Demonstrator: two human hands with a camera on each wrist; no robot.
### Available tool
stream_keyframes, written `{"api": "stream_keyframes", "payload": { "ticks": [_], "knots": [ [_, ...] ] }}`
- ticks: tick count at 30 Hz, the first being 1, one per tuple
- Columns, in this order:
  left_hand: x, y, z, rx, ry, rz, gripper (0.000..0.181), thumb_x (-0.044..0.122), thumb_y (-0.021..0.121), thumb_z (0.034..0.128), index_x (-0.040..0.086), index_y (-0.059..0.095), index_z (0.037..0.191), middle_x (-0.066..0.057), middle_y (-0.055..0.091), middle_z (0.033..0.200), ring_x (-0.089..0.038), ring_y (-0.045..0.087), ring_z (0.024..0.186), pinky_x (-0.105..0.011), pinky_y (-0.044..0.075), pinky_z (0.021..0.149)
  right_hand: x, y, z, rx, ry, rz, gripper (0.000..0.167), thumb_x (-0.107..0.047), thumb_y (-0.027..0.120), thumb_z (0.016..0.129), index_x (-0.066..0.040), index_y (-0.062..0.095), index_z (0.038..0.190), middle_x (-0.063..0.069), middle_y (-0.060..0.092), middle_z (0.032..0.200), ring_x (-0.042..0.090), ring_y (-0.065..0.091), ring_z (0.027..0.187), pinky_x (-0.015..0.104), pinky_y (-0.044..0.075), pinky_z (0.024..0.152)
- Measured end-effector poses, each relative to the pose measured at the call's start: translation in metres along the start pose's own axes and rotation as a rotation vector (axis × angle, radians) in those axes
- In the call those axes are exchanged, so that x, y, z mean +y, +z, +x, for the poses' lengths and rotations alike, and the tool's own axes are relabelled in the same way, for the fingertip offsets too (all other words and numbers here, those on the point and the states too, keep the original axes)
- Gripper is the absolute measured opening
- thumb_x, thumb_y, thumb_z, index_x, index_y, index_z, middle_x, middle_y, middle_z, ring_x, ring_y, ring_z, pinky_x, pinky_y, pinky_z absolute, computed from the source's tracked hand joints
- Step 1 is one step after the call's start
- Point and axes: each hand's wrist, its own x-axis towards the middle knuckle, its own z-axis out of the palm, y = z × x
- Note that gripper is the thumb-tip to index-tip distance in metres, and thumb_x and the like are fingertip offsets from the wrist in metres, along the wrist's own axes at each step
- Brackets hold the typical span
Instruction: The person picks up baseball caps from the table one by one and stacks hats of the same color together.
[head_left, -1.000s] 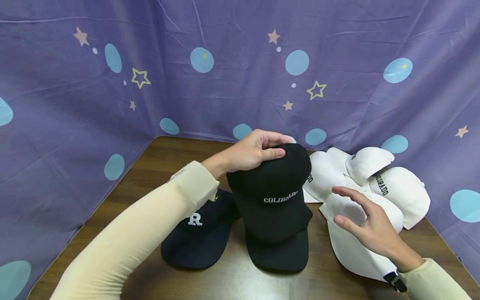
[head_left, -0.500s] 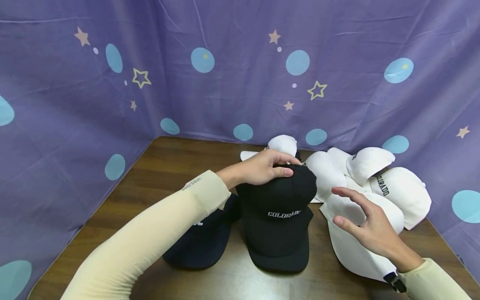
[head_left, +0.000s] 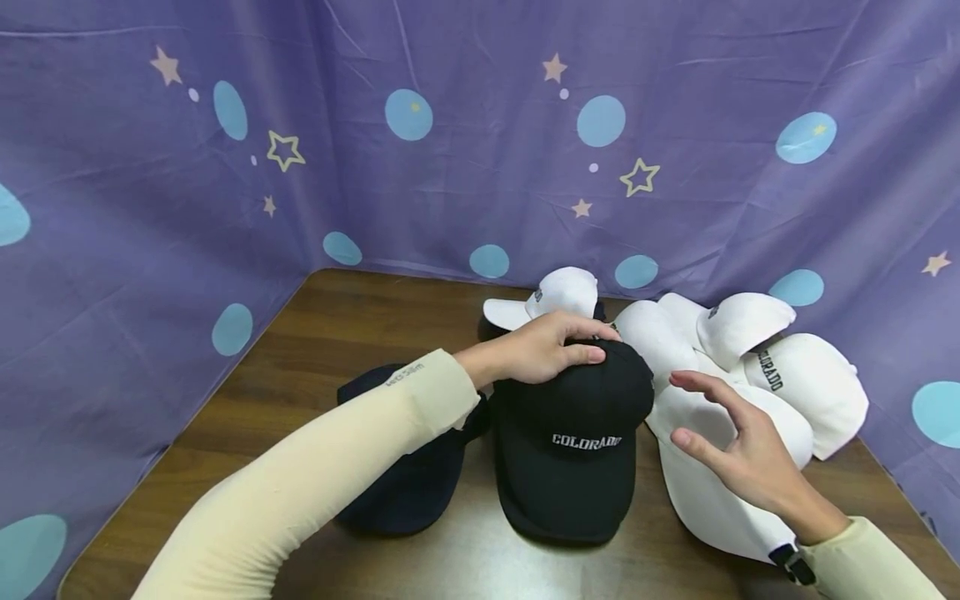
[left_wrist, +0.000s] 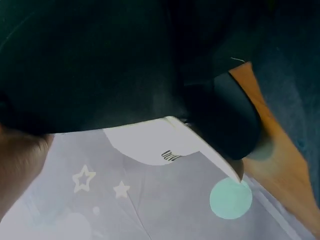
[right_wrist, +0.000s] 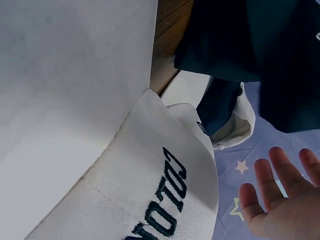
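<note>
My left hand (head_left: pixel 551 346) grips the crown of a black baseball cap (head_left: pixel 570 483) lettered COLORADO, thumb in front and fingers over the top. Its brim points toward me, and it covers the black cap stacked beneath. In the left wrist view, the dark cap (left_wrist: pixel 90 65) fills the upper part, with a bit of the hand (left_wrist: pixel 22 167) at the left edge. Over a white cap (head_left: pixel 693 492) my right hand (head_left: pixel 750 458) hovers with fingers spread and nothing held. The right wrist view shows white COLORADO lettering cap (right_wrist: pixel 175 165) beside that hand (right_wrist: pixel 287 205).
A navy cap (head_left: pixel 408 492) lies left of the black stack, partly behind my left sleeve. Behind, a white cap (head_left: pixel 573 292) sits on a dark one. Several white caps (head_left: pixel 813 383) are heaped at the right on the wooden table (head_left: pixel 277 383), against a purple curtain (head_left: pixel 465 183).
My left hand has lowered the black cap onto the other black cap, moving down and slightly right. The white cap at the back has come into view. My right hand stays put.
</note>
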Motion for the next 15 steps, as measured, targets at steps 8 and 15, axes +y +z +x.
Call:
{"api": "stream_keyframes", "payload": {
  "ticks": [8, 15],
  "knots": [
    [-0.012, 0.014, 0.002, 0.065, -0.183, 0.267, 0.035, 0.022, 0.061, 0.1038, 0.022, 0.066, 0.139, 0.002, 0.063, 0.142, -0.014, 0.053, 0.135, -0.028, 0.039, 0.112, 0.002, 0.003, -0.002, -0.008, 0.012, 0.023, 0.070, -0.004, 0.084, 0.079, -0.021, 0.058, 0.142, 0.002, 0.065, 0.133, 0.003, 0.056, 0.123, 0.018, 0.033, 0.103],
    [-0.022, 0.025, 0.003, 0.096, -0.239, 0.293, 0.035, 0.022, 0.060, 0.1039, 0.021, 0.067, 0.138, 0.001, 0.065, 0.138, -0.015, 0.055, 0.133, -0.028, 0.042, 0.110, 0.003, 0.004, -0.002, -0.007, 0.009, 0.023, 0.071, -0.004, 0.084, 0.079, -0.022, 0.058, 0.142, 0.003, 0.066, 0.132, 0.004, 0.056, 0.122, 0.018, 0.033, 0.103]
  ]
}}
